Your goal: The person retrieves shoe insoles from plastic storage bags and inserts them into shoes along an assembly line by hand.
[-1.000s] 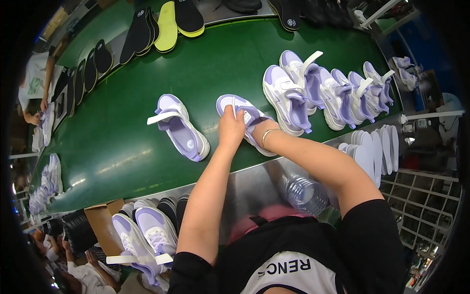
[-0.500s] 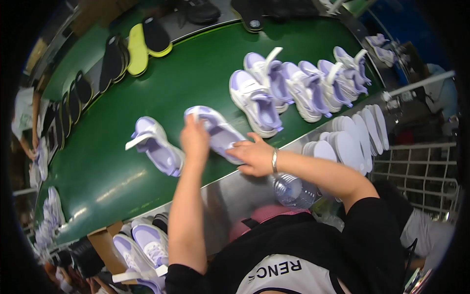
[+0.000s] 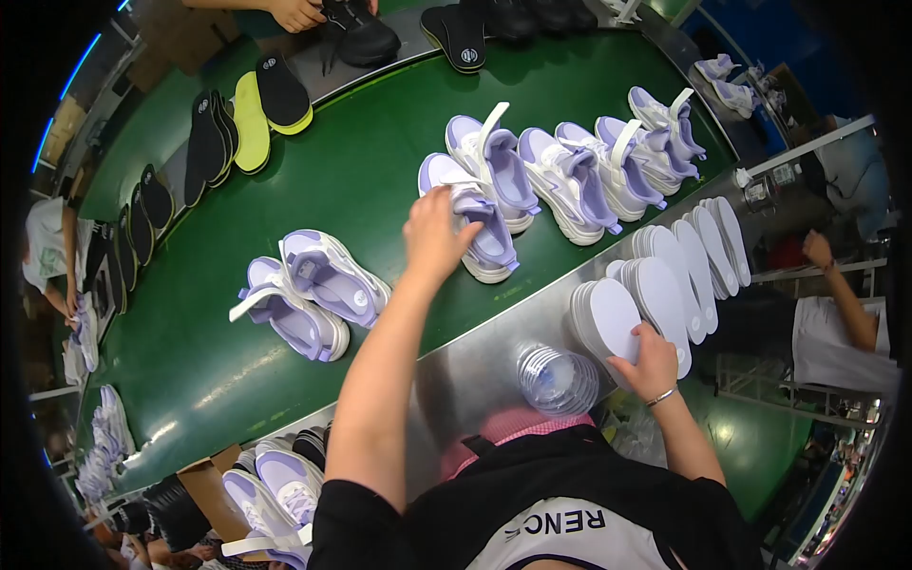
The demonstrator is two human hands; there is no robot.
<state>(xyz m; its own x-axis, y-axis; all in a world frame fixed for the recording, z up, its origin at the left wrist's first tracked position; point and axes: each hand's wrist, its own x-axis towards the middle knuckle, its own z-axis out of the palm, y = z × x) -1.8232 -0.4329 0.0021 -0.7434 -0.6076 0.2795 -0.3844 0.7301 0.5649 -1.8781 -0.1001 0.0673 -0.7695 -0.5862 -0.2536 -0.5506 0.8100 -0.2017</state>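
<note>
My left hand grips a white and lilac sneaker at its tongue, thumb at the opening. My right hand pinches the edge of a white insole on top of the nearest stack at the metal edge. To the left, a sneaker with a round mark on its insole stands against another sneaker with its strap loose. Several more sneakers stand in a row on the right of the green belt.
Further stacks of white insoles line the metal ledge. A clear plastic bottle is close to my body. Black and yellow insoles lie along the far side. A co-worker's hand is by black shoes. A box stands lower left.
Both hands have left the middle sneaker, which now stands beside the left one. My left hand has moved right onto another sneaker; my right hand has moved right to the insole stack.
</note>
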